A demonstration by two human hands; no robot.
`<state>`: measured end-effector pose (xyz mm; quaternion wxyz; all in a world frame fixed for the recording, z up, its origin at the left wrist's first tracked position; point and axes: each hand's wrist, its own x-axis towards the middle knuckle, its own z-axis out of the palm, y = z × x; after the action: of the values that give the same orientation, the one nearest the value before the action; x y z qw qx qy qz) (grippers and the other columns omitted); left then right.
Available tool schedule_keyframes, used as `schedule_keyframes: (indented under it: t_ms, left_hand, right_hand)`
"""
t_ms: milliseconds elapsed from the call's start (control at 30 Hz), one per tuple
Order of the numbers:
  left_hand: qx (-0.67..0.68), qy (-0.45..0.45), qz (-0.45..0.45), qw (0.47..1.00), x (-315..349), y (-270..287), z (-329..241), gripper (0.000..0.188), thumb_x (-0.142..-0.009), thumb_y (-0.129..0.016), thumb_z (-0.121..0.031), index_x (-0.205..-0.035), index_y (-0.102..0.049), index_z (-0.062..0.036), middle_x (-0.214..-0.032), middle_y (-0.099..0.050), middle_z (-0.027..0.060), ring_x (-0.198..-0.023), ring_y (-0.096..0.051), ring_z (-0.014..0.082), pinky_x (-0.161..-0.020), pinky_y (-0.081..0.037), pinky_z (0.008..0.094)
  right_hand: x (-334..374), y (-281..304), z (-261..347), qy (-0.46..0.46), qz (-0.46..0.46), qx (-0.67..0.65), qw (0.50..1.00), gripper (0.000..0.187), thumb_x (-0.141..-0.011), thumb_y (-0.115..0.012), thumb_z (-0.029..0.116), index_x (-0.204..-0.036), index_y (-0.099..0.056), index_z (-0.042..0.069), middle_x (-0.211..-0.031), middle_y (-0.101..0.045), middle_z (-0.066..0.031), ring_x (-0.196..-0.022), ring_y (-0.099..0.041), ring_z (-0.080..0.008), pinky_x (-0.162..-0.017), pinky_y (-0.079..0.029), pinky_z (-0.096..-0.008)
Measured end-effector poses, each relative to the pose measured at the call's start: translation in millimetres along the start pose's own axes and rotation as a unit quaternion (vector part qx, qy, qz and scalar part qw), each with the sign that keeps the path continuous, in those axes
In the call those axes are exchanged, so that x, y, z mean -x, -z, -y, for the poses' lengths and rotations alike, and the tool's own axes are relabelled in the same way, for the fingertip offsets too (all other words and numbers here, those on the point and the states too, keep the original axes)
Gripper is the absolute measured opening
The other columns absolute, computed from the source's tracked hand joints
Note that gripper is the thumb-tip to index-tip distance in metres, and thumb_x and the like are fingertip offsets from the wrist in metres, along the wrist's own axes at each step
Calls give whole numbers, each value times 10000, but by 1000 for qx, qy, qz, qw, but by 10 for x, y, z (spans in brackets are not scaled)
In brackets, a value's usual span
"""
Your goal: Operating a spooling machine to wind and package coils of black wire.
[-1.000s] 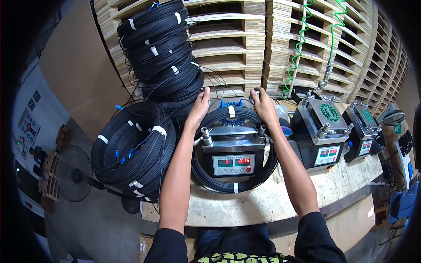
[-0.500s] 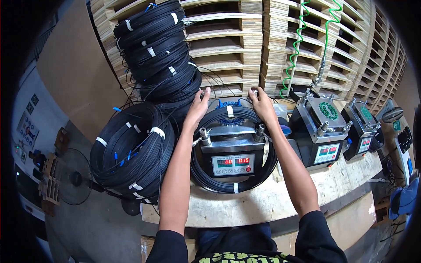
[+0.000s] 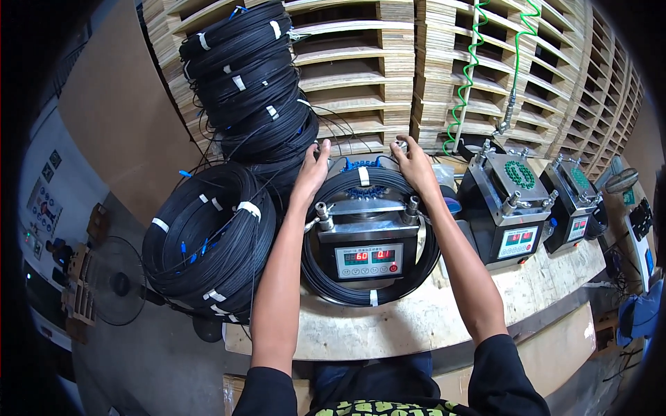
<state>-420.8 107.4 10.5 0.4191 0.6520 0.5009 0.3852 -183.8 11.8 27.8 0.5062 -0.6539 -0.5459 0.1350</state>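
A black box-shaped polishing machine (image 3: 368, 233) with a steel top and a red-lit display stands in front of me. A coil of black cable (image 3: 373, 297), tied with white tape, lies around it. Blue connectors (image 3: 362, 166) sit in a ring on its top, partly hidden by the coil. At the far left corner my left hand (image 3: 313, 170) is closed around a knob, mostly hidden by the fingers. My right hand (image 3: 414, 166) grips the metal knob (image 3: 400, 145) at the far right corner, thumb and fingers bent. Two near corner knobs (image 3: 413, 205) stand untouched.
Left of the machine lies a large coil of black cable (image 3: 156, 260), with a tall stack of coils (image 3: 243, 90) behind. Two similar machines (image 3: 510, 208) with green-dotted tops stand to the right. Wooden pallets (image 3: 347, 62) rise behind the table (image 3: 416, 322). A green coiled hose (image 3: 458, 114) hangs there.
The red digits on the machine's display differ. Both hands stay at the far corners, with only slight shifts of the fingers.
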Motion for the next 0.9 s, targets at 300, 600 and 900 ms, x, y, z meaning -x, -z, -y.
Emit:
schedule_keyframes:
  t_ms: [300,600,900]
  left_hand:
    - [-41,-60,9,997,68,12,-91,966,-937,-411,-738,-1518,-318,28,-1544,-349,293,-1450,-338,396,-1181,-267,417]
    - [-33,-14,-16,999,147,-18,-173,952,-956,-374,-721,-1522,-293,41,-1537,-348,308,-1449,-335,400,-1183,-263,418]
    - [-32,-37,-8,999,125,-8,-117,965,-943,-428,-716,-1535,-270,30,-1551,-335,294,-1461,-318,389,-1184,-263,413]
  right_hand:
    - [18,-13,28,30,-4,-5,1000,470,-971,-613,391,-1295,-601,51,-971,-671,-301,-943,-664,-410,-857,-500,-456]
    - [3,6,19,10,-2,9,1000,520,-974,-600,427,-1309,-573,30,-1025,-667,-335,-1069,-643,-450,-906,-491,-469]
    - [16,-30,-18,37,-29,15,999,509,-956,-628,412,-1257,-600,2,-831,-647,-261,-798,-647,-377,-766,-498,-460]
